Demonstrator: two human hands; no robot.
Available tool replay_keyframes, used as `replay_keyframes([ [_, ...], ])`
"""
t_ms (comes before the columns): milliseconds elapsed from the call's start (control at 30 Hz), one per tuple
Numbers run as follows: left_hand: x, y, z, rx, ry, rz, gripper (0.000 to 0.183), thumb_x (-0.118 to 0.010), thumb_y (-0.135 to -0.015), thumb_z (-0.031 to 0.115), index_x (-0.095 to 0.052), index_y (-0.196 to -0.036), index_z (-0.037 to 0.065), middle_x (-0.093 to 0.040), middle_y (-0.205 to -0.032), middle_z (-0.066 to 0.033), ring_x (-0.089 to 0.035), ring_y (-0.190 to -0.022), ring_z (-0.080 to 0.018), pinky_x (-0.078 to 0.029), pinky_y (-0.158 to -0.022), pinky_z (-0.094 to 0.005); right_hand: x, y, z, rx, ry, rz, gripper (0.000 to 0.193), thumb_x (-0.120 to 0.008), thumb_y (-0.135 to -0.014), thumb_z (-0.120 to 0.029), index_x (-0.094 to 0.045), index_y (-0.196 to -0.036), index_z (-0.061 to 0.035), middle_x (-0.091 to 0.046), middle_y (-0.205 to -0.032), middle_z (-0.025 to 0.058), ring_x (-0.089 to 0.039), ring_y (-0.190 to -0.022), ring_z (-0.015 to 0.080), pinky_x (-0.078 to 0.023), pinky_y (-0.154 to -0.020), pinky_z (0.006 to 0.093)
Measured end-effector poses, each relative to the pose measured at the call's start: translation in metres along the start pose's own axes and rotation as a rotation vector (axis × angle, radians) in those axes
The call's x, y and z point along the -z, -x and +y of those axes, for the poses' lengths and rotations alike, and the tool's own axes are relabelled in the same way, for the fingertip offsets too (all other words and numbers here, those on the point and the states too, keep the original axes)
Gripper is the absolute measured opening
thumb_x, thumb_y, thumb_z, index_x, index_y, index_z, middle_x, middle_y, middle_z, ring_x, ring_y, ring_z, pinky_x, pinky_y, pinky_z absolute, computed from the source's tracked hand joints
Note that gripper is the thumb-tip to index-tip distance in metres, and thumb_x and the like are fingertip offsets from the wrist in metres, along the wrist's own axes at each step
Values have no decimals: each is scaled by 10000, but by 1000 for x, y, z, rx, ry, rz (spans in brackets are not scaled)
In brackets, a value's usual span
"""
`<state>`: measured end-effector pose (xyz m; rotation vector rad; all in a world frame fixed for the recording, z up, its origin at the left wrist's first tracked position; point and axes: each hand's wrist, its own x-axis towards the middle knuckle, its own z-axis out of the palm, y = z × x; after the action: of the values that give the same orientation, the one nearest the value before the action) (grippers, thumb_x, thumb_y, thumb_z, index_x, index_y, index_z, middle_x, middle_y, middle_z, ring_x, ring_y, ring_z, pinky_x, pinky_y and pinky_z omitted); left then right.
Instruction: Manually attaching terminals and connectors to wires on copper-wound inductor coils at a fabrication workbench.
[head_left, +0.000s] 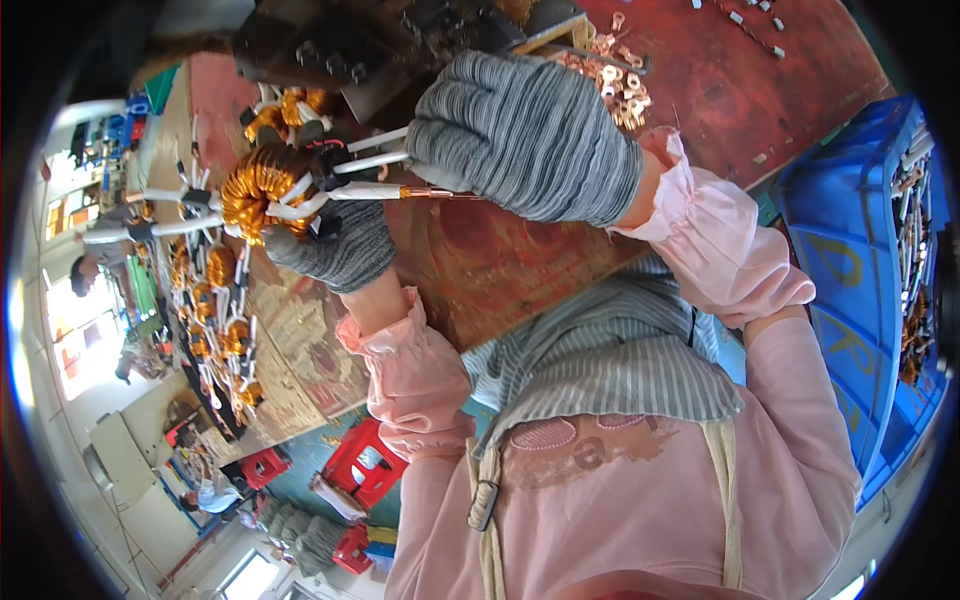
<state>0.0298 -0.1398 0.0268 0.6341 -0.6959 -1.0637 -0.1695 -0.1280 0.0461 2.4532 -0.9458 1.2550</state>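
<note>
My left hand (345, 245), in a grey knitted glove, is closed round a toroidal coil (262, 190) wound with copper wire. White-sleeved leads stick out of the coil on both sides, and one lead (375, 191) ends in bare copper below my right hand. In the same kind of glove, my right hand (525, 140) is closed at the ends of two other white leads (380, 150). Its fingertips and those lead ends are hidden behind the glove. Both hands are over the worn reddish tabletop (480, 260), just in front of a dark metal machine (340, 60).
Copper ring lugs (625, 95) lie in a heap behind my right hand. More copper coils (215, 310) with white leads are lined up along the table's left side. A blue crate (845, 250) holding leads stands at the right. Red stools (365, 465) stand on the floor below.
</note>
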Motion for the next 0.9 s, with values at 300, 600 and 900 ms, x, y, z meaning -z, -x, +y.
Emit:
replay_keyframes([
  [300,23,7,14,337,474,-199,655,-718,-550,404,-486,-1072,84,-519,-1045,-102,-492,-946,-269,-399,-832,-449,22,-6,0,-521,-479,-89,116,-564,-746,-118,-563,-749,-2,-573,-718,128,-551,-676,202,-429,-595,290],
  [600,42,-3,26,172,406,-157,616,-698,-571,374,-489,-1044,38,-538,-973,-137,-518,-871,-270,-406,-815,-390,-31,29,4,-257,217,-532,229,-499,-765,-222,-569,-913,-63,-530,-870,93,-514,-864,232,-446,-701,339],
  [900,48,-3,20,238,494,-187,608,-664,-629,366,-437,-1111,73,-496,-1054,-98,-470,-946,-276,-393,-809,-452,-27,30,1,-364,79,-550,247,-476,-769,-248,-568,-934,-89,-518,-926,86,-499,-904,237,-433,-726,376],
])
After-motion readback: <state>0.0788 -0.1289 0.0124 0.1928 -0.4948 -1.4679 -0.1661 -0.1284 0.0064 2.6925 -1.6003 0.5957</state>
